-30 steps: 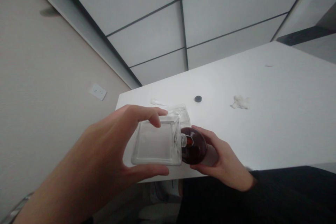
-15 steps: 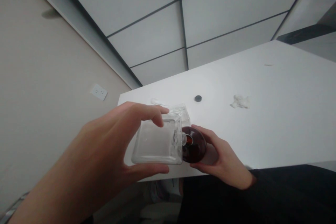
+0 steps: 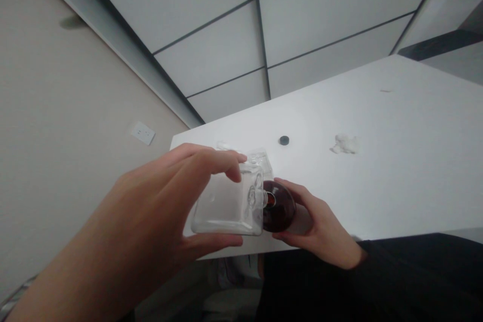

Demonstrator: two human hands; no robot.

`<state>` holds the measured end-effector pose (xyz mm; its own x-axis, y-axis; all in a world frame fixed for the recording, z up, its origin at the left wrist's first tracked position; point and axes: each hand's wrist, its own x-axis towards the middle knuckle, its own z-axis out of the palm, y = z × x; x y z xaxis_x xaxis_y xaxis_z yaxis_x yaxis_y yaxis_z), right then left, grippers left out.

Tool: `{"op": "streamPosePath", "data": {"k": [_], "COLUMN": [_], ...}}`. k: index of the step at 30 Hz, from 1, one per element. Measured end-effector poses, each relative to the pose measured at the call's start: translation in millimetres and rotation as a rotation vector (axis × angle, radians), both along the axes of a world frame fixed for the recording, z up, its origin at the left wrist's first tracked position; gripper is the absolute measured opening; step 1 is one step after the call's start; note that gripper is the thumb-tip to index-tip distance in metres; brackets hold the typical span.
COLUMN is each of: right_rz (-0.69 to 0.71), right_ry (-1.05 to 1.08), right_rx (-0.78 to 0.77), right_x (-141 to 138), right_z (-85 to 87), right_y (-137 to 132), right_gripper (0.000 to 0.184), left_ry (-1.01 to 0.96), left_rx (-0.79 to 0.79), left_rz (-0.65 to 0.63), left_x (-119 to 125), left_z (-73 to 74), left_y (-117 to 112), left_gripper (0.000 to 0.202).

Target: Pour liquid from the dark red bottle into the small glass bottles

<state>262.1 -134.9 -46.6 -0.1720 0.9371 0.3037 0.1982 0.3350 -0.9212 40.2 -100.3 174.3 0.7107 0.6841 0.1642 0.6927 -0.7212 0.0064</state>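
Note:
My left hand (image 3: 188, 191) grips a clear, square-sided glass bottle (image 3: 226, 206) lying tipped on its side, thumb below and fingers above. Its neck points right and meets the mouth of a dark brown round bottle (image 3: 281, 214). Around that brown bottle my right hand (image 3: 320, 226) is wrapped from the right, keeping it roughly upright with its open top facing me. Whether liquid passes between the two necks I cannot tell. Behind the glass bottle, a clear plastic piece (image 3: 262, 158) rests on the white table, partly hidden by my left hand.
On the white table (image 3: 396, 176) lie a small dark cap (image 3: 284, 140) and a crumpled white tissue (image 3: 344, 144). A thin scrap (image 3: 385, 91) is farther off at the right. Panelled doors (image 3: 211, 10) stand behind the table; a wall with a socket (image 3: 143, 133) is at the left.
The glass bottle and my left hand have shifted very slightly to the right. My right hand still holds the brown bottle in nearly the same place.

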Motion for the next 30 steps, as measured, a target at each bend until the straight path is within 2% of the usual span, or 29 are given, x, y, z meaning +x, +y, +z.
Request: {"op": "streamPosePath", "data": {"k": [9,30], "right_rz": [0.009,0.025], "right_ry": [0.036,0.083], "right_rx": [-0.013,-0.05], "right_x": [-0.4,-1.4], "right_z": [-1.1,0.8], "right_y": [0.2,0.2], "right_gripper": [0.082,0.08], "left_ry": [0.034,0.097], "left_rx": [0.0,0.023], "left_rz": [-0.054,-0.078], "left_x": [5.0,14.8], "left_z": [4.8,14.8], "left_y": [3.5,1.3], "left_gripper": [0.04,0.027]}}
